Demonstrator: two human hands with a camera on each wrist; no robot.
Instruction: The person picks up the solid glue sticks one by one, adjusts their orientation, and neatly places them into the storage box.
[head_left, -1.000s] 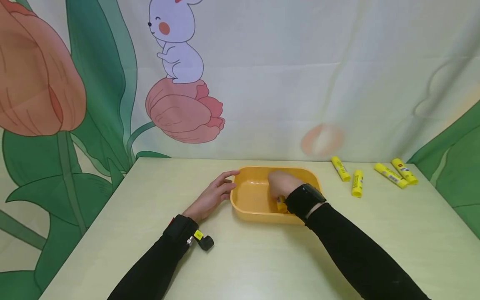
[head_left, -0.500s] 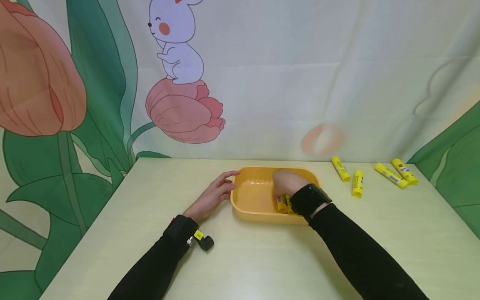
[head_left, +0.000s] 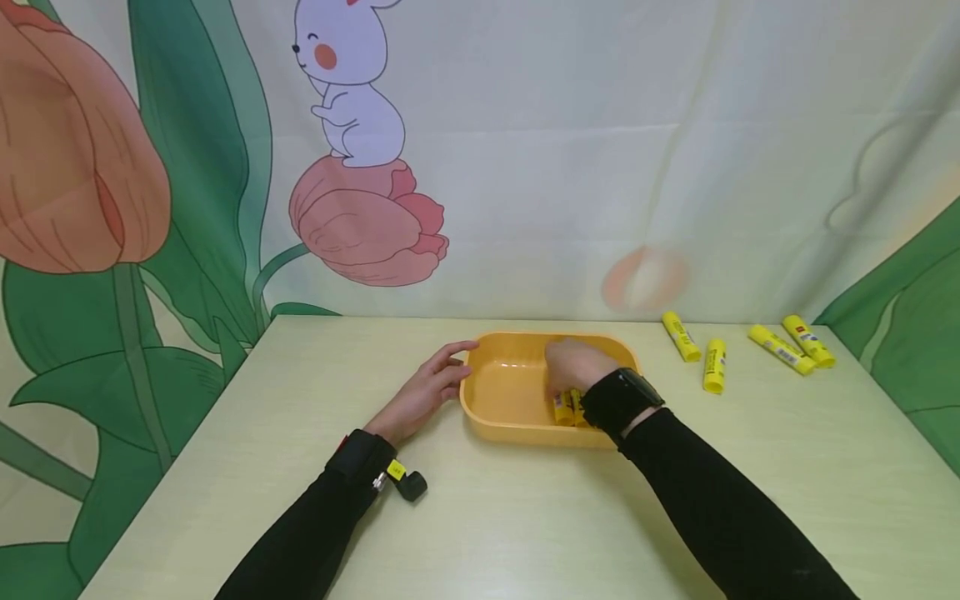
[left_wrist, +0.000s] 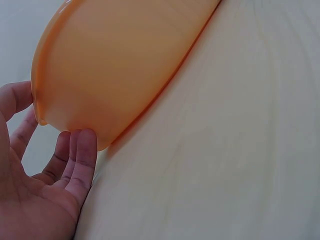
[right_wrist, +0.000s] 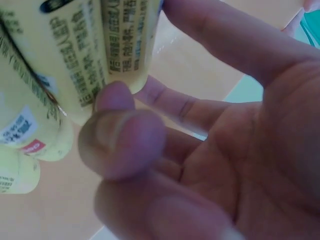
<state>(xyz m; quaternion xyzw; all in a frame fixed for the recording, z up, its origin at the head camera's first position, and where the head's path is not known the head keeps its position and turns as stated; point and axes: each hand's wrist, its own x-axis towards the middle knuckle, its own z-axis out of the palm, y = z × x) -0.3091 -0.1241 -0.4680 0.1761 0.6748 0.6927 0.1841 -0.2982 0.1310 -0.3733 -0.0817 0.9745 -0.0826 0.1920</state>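
Observation:
My left hand (head_left: 423, 392) touches the left end of an orange plastic box (head_left: 491, 433). In the left wrist view, its fingers (left_wrist: 82, 165) lie against the outer wall and another finger meets the rim. Inside the box, towards its right side, is my right hand (head_left: 573, 365). Several yellow glue sticks stand side by side in the right wrist view; the hand's thumb and a fingertip pinch the rightmost glue stick (right_wrist: 132, 40). Two glue sticks (head_left: 562, 408) show below that hand in the head view; the hand and wrist hide the others.
On the pale table (head_left: 480, 517), to the right of the box, lie several more yellow glue sticks, among them one upright in view (head_left: 715, 367) and a slanted pair (head_left: 782, 350). A printed curtain (head_left: 525, 167) hangs behind the table's back edge.
My right hand has shifted slightly right inside the box, uncovering a second glue stick, then stayed put. The left hand keeps its place at the box's left end.

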